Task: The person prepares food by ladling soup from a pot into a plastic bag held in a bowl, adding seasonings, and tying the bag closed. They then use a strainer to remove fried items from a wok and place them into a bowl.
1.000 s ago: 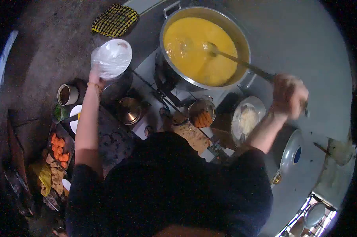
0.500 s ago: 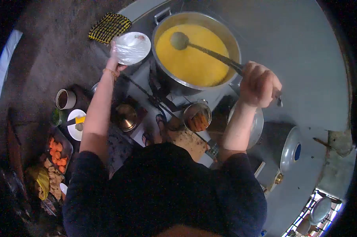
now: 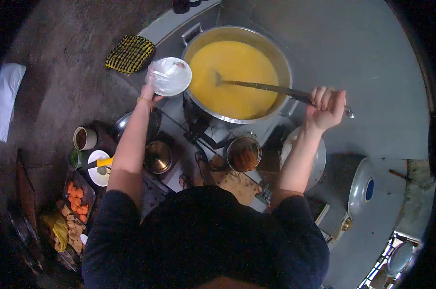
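My left hand (image 3: 153, 85) grips a white bowl (image 3: 174, 79) by its left edge. The bowl has clear plastic film on it and is held beside the left rim of a big metal pot (image 3: 286, 72). Yellow liquid (image 3: 237, 60) fills much of the pot. To the right of the pot, my right hand (image 3: 327, 110) is closed around the long handle of a metal ladle (image 3: 268, 87). The ladle slants leftward across the rim, its head partly sunk in the liquid.
A yellow-and-black woven item (image 3: 130, 54) lies at upper left. Below my left arm are a brown-filled cup (image 3: 85, 138), a white plate with a yellow-handled knife (image 3: 104, 164), and a tray of orange chunks (image 3: 77, 197). A small pot (image 3: 244, 154) and a large lid (image 3: 361, 189) sit nearer me.
The ladle's head has gone from above the yellow liquid down into it, and my right hand has turned. My left hand with the bowl has shifted slightly right. The whole view has dropped lower in frame.
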`<action>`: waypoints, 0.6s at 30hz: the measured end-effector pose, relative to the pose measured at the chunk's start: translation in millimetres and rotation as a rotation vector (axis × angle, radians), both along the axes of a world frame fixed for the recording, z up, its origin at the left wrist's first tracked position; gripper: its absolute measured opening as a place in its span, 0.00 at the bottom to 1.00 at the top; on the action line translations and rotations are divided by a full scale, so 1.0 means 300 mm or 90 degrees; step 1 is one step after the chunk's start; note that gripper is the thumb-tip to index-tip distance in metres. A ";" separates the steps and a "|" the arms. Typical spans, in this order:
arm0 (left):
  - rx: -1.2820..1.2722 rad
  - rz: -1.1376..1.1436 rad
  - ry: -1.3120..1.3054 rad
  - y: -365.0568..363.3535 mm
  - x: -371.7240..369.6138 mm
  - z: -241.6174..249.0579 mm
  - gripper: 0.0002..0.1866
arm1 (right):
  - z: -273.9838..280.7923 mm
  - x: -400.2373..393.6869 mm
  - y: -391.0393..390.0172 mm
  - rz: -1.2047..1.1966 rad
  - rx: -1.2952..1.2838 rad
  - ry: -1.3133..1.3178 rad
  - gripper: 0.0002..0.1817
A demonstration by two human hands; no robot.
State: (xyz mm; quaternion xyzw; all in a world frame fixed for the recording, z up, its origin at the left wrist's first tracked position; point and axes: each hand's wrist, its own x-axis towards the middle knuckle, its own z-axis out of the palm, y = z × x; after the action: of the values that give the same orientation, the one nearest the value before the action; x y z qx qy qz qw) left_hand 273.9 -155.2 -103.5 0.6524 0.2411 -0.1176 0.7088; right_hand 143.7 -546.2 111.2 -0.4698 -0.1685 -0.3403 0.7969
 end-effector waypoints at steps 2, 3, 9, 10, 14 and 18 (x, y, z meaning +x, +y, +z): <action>0.044 -0.008 0.052 -0.009 0.003 0.019 0.36 | 0.001 -0.019 -0.024 -0.076 0.067 0.033 0.23; 0.045 -0.007 0.052 -0.003 0.008 0.004 0.36 | 0.002 -0.031 -0.052 -0.092 0.104 0.041 0.24; 0.013 -0.067 0.023 -0.044 0.038 0.018 0.40 | 0.084 -0.110 -0.181 -0.194 0.125 0.032 0.27; -0.011 -0.051 0.018 -0.077 0.041 0.035 0.40 | 0.107 -0.120 -0.203 -0.188 0.136 0.009 0.27; -0.027 -0.049 0.016 -0.149 0.104 0.002 0.36 | 0.224 -0.172 -0.261 -0.159 0.135 -0.069 0.27; -0.077 -0.115 0.034 -0.241 0.142 -0.006 0.31 | 0.330 -0.238 -0.278 -0.110 0.096 -0.142 0.25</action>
State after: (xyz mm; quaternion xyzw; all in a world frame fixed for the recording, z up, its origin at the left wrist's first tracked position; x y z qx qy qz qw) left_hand 316.7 -227.5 -105.3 0.6243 0.1923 -0.2128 0.7266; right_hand 72.4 -629.6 210.1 -0.3805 -0.1888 -0.4692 0.7742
